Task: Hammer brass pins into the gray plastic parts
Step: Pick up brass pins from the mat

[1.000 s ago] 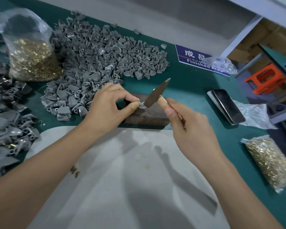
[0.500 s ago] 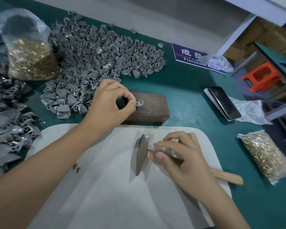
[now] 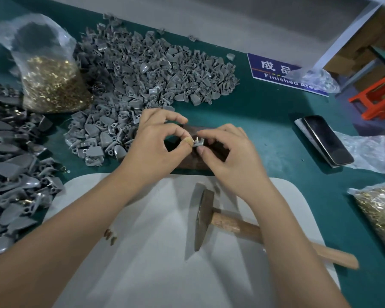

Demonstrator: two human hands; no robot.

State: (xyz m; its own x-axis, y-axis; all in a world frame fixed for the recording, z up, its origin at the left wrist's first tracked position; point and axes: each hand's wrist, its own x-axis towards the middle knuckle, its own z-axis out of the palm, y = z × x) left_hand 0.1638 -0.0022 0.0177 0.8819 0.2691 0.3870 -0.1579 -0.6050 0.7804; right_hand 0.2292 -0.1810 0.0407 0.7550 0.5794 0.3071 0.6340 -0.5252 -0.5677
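Over the block (image 3: 193, 161), both hands' grips pinch one gray part (image 3: 198, 142), apparently.

This was a small factory assembly bench. A green surface (image 3: 265, 112) carried a large heap of identical gray plastic parts (image 3: 147, 72), with a second heap (image 3: 11, 165) at the left edge. Clear bags of brass pins (image 3: 51, 85) stood beside them, another bag (image 3: 380, 216) lying to the right. A blue sign (image 3: 276, 72) read "Finished Area" under Chinese characters. A hammer (image 3: 209, 218) lay on a white mat (image 3: 165, 274) near a dark block (image 3: 191, 163). Cardboard boxes (image 3: 369, 41) and an orange stool (image 3: 378, 96) stood beyond.
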